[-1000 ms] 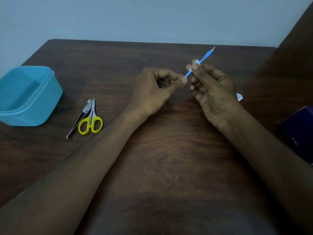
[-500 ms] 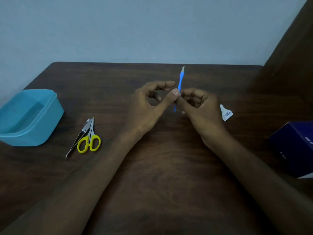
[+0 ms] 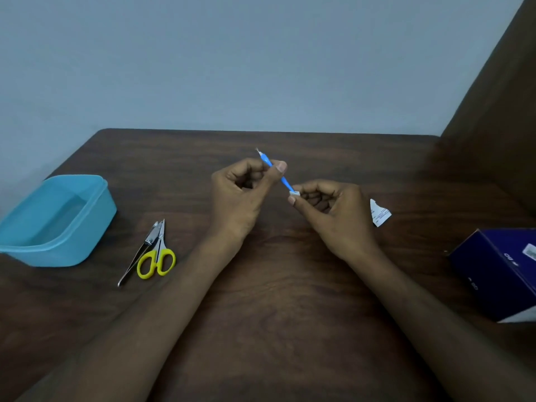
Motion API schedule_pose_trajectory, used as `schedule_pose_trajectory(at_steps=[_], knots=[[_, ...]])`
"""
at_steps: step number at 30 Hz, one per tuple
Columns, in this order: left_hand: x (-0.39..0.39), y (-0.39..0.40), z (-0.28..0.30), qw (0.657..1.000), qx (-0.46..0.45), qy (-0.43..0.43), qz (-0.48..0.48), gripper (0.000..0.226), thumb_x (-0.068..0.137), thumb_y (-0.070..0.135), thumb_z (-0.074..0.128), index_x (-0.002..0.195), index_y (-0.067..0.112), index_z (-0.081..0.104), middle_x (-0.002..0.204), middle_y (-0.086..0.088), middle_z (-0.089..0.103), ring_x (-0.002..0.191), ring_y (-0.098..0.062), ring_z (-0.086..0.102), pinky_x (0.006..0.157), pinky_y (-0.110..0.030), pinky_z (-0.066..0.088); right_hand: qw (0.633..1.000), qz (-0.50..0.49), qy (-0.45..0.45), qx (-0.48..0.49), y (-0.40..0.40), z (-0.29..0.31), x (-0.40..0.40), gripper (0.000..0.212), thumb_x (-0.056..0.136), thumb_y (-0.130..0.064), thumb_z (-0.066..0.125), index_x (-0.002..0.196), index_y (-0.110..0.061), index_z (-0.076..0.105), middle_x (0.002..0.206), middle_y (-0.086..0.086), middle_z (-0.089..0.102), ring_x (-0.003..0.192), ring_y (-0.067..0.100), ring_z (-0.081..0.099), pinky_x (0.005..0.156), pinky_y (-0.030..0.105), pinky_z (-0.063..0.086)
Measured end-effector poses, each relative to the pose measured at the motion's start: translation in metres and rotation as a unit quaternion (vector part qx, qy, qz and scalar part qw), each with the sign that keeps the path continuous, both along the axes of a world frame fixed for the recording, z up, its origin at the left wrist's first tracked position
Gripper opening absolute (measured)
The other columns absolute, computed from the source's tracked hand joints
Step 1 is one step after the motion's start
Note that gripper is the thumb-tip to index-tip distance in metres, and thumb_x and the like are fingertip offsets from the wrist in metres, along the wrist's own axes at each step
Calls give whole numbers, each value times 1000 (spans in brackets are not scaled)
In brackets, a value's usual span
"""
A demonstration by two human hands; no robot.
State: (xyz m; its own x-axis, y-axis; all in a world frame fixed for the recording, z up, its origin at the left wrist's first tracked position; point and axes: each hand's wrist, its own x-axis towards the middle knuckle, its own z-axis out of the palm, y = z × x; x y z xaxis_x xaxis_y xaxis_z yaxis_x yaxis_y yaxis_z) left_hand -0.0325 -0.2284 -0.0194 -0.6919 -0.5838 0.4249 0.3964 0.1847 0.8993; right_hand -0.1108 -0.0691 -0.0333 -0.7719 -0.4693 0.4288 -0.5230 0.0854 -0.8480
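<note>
Head view: left grip (image 3: 240, 198) pinches blue cuticle tool (image 3: 287, 182) mid-shaft, above counter (image 3: 290, 285); right grip (image 3: 333, 210) pinches white wipe (image 3: 295, 194) on its lower tip. Risk: hard wiping pulls tool loose, or pointed upper end jabs skin.

tool (image 3: 285, 181) blue | tub (image 3: 95, 221) turquoise | scissors (image 3: 156, 264) yellow-handled | box (image 3: 499, 274) navy | table (image 3: 275, 300) dark brown

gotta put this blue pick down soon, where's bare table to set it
Bare table lies between the left forearm and right forearm, and along the far edge behind the left hand and right hand. The left is crowded by the blue tub, tweezers and yellow scissors; the torn wrapper and dark blue box take the right.
</note>
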Motion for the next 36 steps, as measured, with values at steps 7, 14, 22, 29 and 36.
schedule_pose_trajectory(at_steps=[7, 14, 22, 29, 36], knots=[[2, 2, 3, 998, 55, -1, -21, 10, 94, 5, 80, 103, 8, 81, 114, -1, 82, 104, -6, 77, 92, -16, 55, 1000, -2, -14, -23, -2, 2, 2, 9, 88, -31, 84, 96, -34, 84, 89, -12, 82, 82, 15, 78, 79, 52, 63], [0, 3, 3, 998, 54, -22, -17, 5, 95, 9, 80, 101, 9, 79, 108, -1, 84, 102, -12, 79, 93, -20, 55, 998, -9, -38, -40, -1, 5, 1, 13, 89, -19, 87, 94, -31, 84, 86, -11, 82, 78, 5, 74, 79, 33, 60], [-1, -1, 1, 996, 90, -21, 6, 11, 92, 15, 83, 95, 6, 78, 91, -4, 80, 86, -7, 72, 81, -16, 54, 999, -12, -19, -23, -4, 5, 5, 11, 90, -23, 86, 97, -31, 85, 85, -9, 82, 77, 13, 74, 77, 47, 63], [2, 4, 2, 995, 52, -47, -69, 21, 101, 6, 71, 122, 6, 75, 108, -4, 83, 84, 9, 71, 77, -7, 51, 997, -16, -49, -57, -2, 3, 0, 12, 89, -20, 87, 95, -30, 84, 87, -8, 83, 82, 15, 78, 82, 48, 63], [3, 1, 4, 998, 58, -30, -6, 11, 90, 10, 85, 87, 10, 74, 86, 4, 81, 84, -4, 75, 83, -18, 54, 999, -4, -41, -19, -2, 1, 3, 10, 89, -20, 86, 99, -24, 86, 85, -8, 82, 79, 10, 76, 76, 38, 62]])
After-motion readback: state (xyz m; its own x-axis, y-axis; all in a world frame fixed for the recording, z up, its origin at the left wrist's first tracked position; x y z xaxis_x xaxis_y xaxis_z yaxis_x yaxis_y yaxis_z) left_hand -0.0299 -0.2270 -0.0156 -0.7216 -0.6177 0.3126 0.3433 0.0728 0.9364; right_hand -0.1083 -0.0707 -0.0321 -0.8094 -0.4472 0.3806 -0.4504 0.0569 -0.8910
